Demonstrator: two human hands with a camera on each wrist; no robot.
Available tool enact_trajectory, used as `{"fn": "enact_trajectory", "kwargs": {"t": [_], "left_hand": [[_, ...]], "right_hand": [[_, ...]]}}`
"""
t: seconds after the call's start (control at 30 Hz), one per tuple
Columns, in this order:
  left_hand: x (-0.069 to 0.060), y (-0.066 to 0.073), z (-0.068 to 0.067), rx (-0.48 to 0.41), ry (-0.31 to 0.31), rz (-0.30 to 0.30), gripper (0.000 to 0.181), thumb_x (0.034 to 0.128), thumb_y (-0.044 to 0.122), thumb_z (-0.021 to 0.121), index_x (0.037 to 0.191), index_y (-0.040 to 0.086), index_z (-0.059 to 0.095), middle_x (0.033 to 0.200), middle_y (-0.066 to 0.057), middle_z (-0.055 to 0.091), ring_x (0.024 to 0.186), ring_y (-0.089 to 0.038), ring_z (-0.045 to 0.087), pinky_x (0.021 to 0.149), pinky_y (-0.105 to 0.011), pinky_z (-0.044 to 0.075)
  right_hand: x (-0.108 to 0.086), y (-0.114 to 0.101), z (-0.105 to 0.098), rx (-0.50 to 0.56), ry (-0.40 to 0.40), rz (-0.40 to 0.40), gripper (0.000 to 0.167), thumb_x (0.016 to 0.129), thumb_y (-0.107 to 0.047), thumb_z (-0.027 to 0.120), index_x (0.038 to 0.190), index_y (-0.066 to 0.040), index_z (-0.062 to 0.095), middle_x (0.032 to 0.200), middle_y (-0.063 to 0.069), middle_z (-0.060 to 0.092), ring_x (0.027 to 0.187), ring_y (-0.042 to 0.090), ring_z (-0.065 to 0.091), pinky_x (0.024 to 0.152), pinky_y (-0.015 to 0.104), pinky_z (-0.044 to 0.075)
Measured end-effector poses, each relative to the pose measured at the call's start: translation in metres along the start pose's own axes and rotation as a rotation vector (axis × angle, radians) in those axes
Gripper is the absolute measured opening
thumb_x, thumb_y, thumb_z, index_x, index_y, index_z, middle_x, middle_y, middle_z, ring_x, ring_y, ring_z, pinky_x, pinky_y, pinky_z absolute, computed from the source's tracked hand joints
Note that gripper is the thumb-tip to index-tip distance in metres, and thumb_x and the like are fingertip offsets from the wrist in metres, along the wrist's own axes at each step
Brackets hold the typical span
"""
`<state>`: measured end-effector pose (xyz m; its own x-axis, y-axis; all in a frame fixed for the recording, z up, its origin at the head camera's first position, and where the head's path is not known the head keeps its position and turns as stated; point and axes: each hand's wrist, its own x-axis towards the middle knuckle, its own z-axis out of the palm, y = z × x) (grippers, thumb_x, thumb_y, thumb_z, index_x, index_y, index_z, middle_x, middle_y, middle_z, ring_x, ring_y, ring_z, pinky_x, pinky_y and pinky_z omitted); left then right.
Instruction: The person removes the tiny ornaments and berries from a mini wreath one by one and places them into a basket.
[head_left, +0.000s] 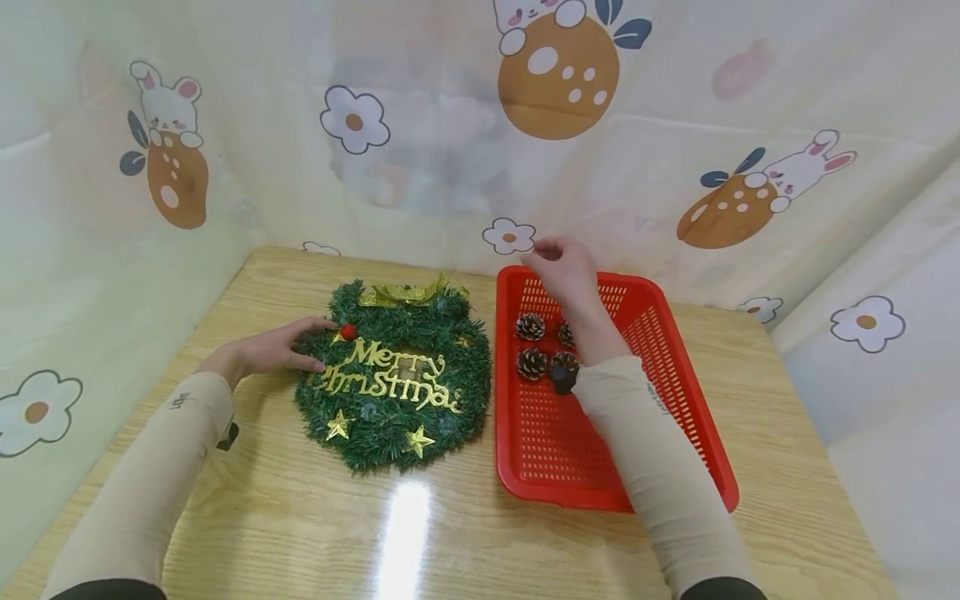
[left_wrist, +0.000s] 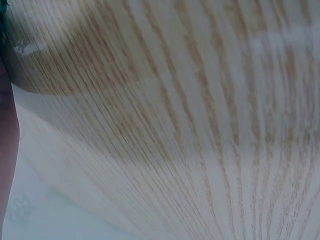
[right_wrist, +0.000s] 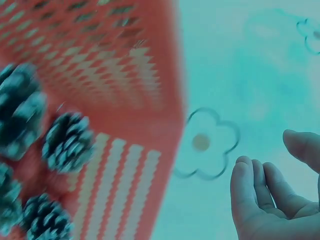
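On the left edge of a green Christmas wreath (head_left: 468, 400) rests my left hand (head_left: 273, 346), its thumb and fingers spread against the greenery. The wreath lies flat and bears gold "Merry Christmas" lettering (head_left: 397, 362), gold stars (head_left: 418, 442), a gold bow (head_left: 401, 293) and a red ball (head_left: 348, 332) near my fingertips. Above the far left part of a red basket (head_left: 517, 479) is my right hand (head_left: 566, 271). In the right wrist view its thumb stands apart from loosely bent fingers (right_wrist: 242, 185), with nothing between them. Several pine cones (head_left: 532, 364) sit in the basket; my right forearm partly covers them.
Everything stands on a wooden table (head_left: 300, 517). Behind it hangs a pale curtain (head_left: 420, 183) printed with rabbits and flowers, close to the basket's far rim. The left wrist view is mostly blurred wood grain (left_wrist: 175, 100).
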<state>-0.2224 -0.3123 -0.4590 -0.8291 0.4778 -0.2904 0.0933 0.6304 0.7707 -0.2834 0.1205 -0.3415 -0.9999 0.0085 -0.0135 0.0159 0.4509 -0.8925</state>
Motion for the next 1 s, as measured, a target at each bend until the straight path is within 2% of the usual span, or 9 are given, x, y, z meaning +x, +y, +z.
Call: {"fn": "enact_trajectory", "kwargs": {"t": [0.13,0.27,0.53,0.83,1.0], "left_hand": [[-0.001,-0.002,0.001,0.009,0.0,0.011,0.078,0.0919,0.026,0.07,0.153,0.008,0.025,0.154,-0.029,0.021,0.14,-0.05,0.018,0.109,-0.067,0.019],[-0.002,-0.002,0.001,0.005,0.004,0.003,0.077,0.0919,0.025,0.07,0.153,0.009,0.026,0.154,-0.028,0.021,0.141,-0.049,0.018,0.109,-0.067,0.019],[-0.001,-0.002,0.002,-0.009,-0.003,0.003,0.077,0.0913,0.026,0.071,0.152,0.01,0.027,0.154,-0.029,0.02,0.141,-0.049,0.017,0.108,-0.067,0.019],[0.001,-0.005,0.001,0.005,0.01,0.012,0.077,0.0913,0.026,0.071,0.152,0.01,0.027,0.153,-0.029,0.021,0.141,-0.049,0.018,0.108,-0.067,0.019],[0.001,-0.002,0.001,-0.001,0.013,0.018,0.076,0.0912,0.024,0.071,0.152,0.008,0.028,0.153,-0.029,0.021,0.14,-0.05,0.018,0.109,-0.067,0.019]], "right_hand": [[-0.004,-0.018,0.015,0.042,-0.053,-0.017,0.04,0.094,-0.022,0.066,0.129,-0.005,0.059,0.124,0.012,0.058,0.114,0.026,0.053,0.097,0.039,0.046],[-0.008,-0.027,0.032,0.056,-0.089,-0.041,0.04,0.093,-0.022,0.067,0.128,-0.005,0.059,0.124,0.012,0.058,0.116,0.026,0.053,0.097,0.039,0.045],[-0.015,-0.025,0.068,0.084,-0.142,-0.031,0.041,0.093,-0.023,0.068,0.129,-0.005,0.06,0.123,0.011,0.059,0.115,0.025,0.054,0.094,0.04,0.046],[-0.019,-0.026,0.103,0.06,-0.216,-0.026,0.039,0.093,-0.023,0.067,0.127,-0.006,0.059,0.121,0.011,0.06,0.111,0.026,0.056,0.092,0.04,0.048],[-0.021,-0.027,0.122,0.039,-0.261,-0.021,0.039,0.093,-0.023,0.068,0.127,-0.005,0.06,0.12,0.011,0.061,0.11,0.026,0.057,0.092,0.039,0.049]]}}
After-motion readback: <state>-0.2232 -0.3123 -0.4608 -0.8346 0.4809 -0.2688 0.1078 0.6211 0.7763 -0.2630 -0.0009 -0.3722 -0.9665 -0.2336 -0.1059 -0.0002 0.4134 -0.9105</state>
